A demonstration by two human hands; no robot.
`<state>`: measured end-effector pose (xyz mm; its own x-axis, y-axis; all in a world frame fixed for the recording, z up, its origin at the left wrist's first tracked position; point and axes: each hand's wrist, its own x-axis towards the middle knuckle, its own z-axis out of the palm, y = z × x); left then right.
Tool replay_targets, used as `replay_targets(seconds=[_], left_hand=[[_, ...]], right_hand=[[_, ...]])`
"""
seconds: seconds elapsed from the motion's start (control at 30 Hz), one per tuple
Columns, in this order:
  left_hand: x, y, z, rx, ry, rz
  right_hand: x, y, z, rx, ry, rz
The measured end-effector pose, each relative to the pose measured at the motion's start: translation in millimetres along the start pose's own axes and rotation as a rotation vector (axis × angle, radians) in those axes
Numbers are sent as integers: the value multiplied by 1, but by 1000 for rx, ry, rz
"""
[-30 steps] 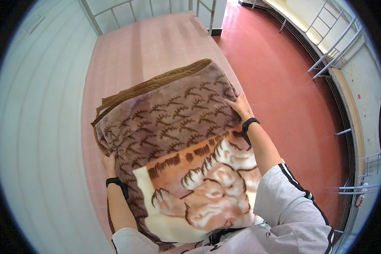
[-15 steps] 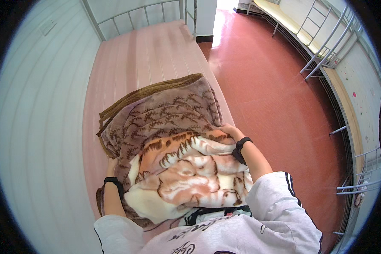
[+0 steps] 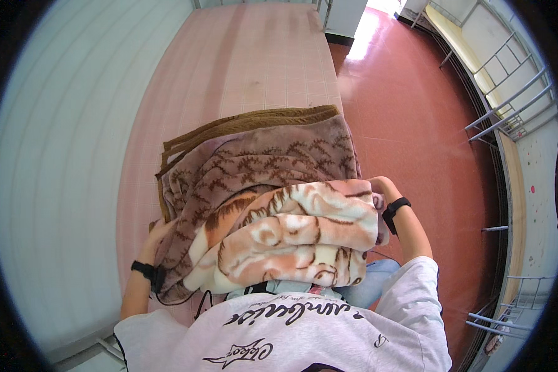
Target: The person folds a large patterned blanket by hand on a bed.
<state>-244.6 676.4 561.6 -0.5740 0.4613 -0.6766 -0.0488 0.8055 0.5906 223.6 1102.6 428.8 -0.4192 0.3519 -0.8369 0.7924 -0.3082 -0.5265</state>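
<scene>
A thick plush blanket (image 3: 273, 155), brown with dark sprig patterns, lies in folded layers across the bed. Its near part turns over to show a cream and orange animal print. At the right edge of this printed fold, my right hand (image 3: 381, 185) is closed on the blanket, the fingertips partly hidden by the fabric. My left hand (image 3: 160, 232) grips the blanket's left side, low against the mattress, its fingers partly covered by the cloth. Both wrists wear black bands.
The bed (image 3: 254, 56) has a pink striped sheet and stands along a white ribbed wall (image 3: 74, 173). Right of it runs a red floor (image 3: 428, 167). Metal bunk frames (image 3: 508, 118) with bare boards line the far right side.
My right hand has drawn the printed fold up and to the right. My left hand stays at the left side of the blanket. The view has shifted, showing the blanket farther right.
</scene>
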Motion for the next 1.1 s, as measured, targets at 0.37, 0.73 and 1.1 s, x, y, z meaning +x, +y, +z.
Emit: replay_targets(seconds=[0.37,0.73,1.1], left_hand=[[147,44,-40,-333,-110,-191],[84,76,-7,-169,4,-48],[24,103,74,610,-190,963]], right_hand=[[-33,-123,23,-488,392,-792],[-46,-248,209,-881,-19,-1085],[41,-276,288,335,3,-736]])
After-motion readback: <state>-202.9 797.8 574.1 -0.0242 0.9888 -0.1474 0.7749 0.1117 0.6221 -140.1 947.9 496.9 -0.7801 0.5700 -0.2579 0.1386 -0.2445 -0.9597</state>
